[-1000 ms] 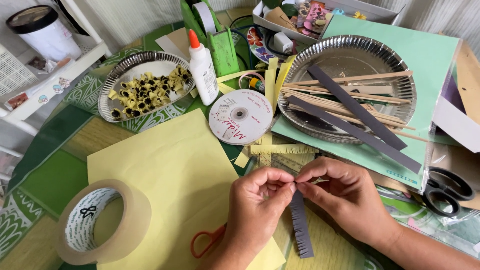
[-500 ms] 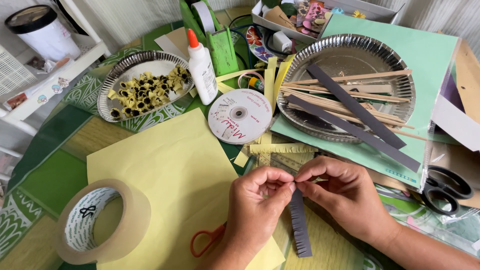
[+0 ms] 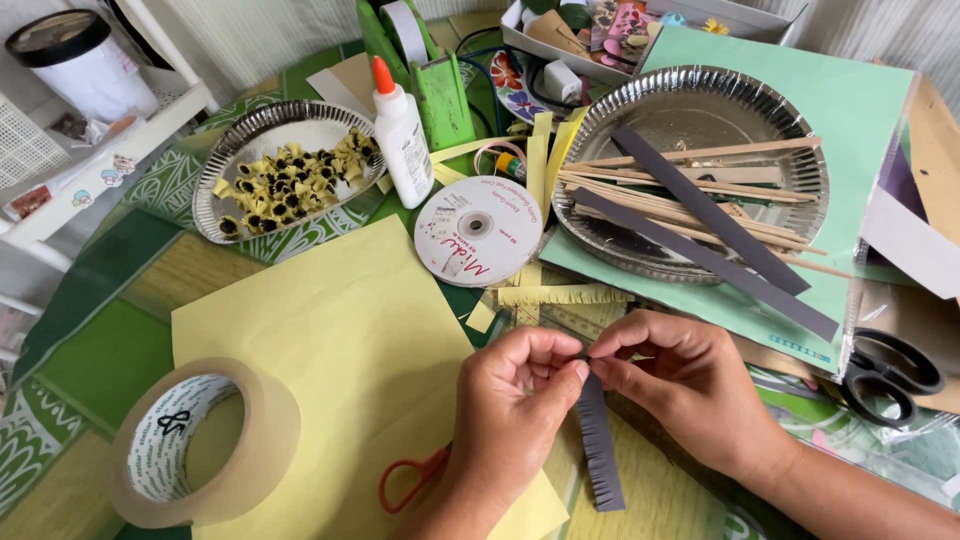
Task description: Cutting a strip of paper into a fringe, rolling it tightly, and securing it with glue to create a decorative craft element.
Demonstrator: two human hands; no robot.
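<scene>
Two hands at 6 o'clock, fingertips meeting. Left hand (image 3: pixel 520 400) and right hand (image 3: pixel 680 385) both pinched on the top end of one dark fringed strip (image 3: pixel 598 450), hanging down toward 6 o'clock over the yellow sheet (image 3: pixel 330 340). Orange scissors (image 3: pixel 415 480) half hidden under the left wrist. One tape roll (image 3: pixel 205 445) at 8 o'clock. One disc (image 3: pixel 478 230) at the centre, with one glue bottle (image 3: pixel 400 135) just beside it at 11 o'clock. Two foil plates: left plate (image 3: pixel 235 135) at 10 o'clock, filled with many small yellow-and-black pieces, too many for counting; right plate (image 3: pixel 800 160) at 1 o'clock, carrying two long dark strips (image 3: pixel 700 210) and several wooden sticks. Black scissors (image 3: pixel 885 375) at 3 o'clock. One white tub (image 3: pixel 85 65) far at 10 o'clock.
</scene>
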